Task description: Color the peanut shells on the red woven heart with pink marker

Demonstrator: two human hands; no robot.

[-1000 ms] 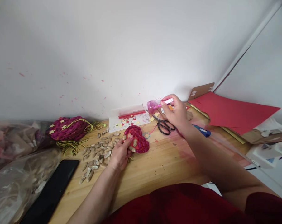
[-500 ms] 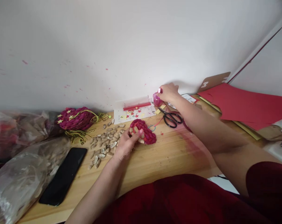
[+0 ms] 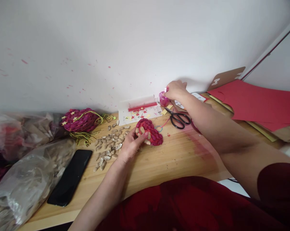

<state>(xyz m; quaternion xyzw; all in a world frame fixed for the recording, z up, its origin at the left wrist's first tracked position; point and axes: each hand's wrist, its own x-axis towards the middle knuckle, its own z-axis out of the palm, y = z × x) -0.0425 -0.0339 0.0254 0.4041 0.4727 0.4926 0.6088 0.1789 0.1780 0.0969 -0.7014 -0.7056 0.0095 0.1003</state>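
Note:
My left hand (image 3: 132,144) is closed on the edge of a craft piece (image 3: 154,134) covered in peanut shells. Most of its shells are painted magenta, and a few near my thumb are still bare tan. Farther back, my right hand (image 3: 176,90) is over a small clear jar of magenta paint (image 3: 163,98) by the wall. Its fingers are pinched together at the jar's mouth; what they hold is hidden, though a small white bit shows at the fingertips. Loose peanut shells (image 3: 108,142) lie to the left of the craft piece.
Black scissors (image 3: 179,120) lie right of the craft piece. Behind it is white paper (image 3: 125,120) with small stars. At left are a finished magenta shell piece (image 3: 78,121), a phone (image 3: 70,178) and a plastic bag (image 3: 27,179). Red paper sheets (image 3: 257,99) rest at right.
The view has shifted slightly, so everything sits a little differently in the picture. My left hand keeps its hold on the craft piece, and my right hand stays at the paint jar.

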